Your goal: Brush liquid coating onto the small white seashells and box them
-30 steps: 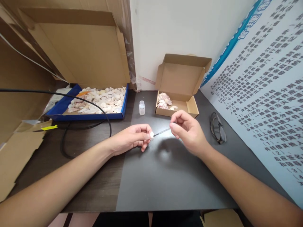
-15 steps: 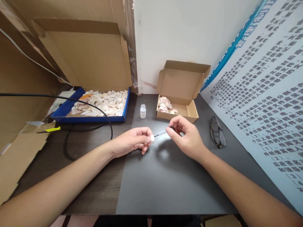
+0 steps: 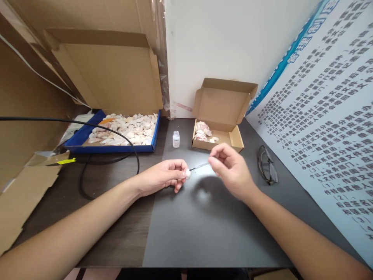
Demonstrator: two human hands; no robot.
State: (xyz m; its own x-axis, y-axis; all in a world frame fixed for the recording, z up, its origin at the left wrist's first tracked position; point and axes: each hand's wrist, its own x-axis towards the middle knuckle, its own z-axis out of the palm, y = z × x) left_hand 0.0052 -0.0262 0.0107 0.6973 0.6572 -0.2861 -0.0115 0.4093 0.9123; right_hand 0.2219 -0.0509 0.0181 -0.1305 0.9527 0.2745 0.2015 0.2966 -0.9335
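Observation:
Between thumb and fingertips my left hand (image 3: pixel 165 177) pinches a small white shell (image 3: pixel 188 174) above the dark desk. My right hand (image 3: pixel 231 169) is closed on the end of a thin brush (image 3: pixel 201 166) with a pale shaft. The brush's dark tip points left and meets or nearly meets the shell; actual contact is too small to make out. Beyond both hands, a small uncapped bottle (image 3: pixel 176 140) with a white label stands upright. Past my right hand is an open cardboard box (image 3: pixel 217 145) with several shells (image 3: pixel 201 131) at its left side.
At the back left, a blue-sided box (image 3: pixel 109 148) with a raised lid is full of shells. A black cable (image 3: pixel 136 155) loops beside my left forearm. Folded glasses (image 3: pixel 266 165) lie at the right, near a printed sheet (image 3: pixel 323 128). A grey mat (image 3: pixel 186 233) covers the desk's middle.
My right hand has shifted slightly to the right, and more of the brush shaft shows. The shell stays pinched in my left hand. The whole view has moved slightly.

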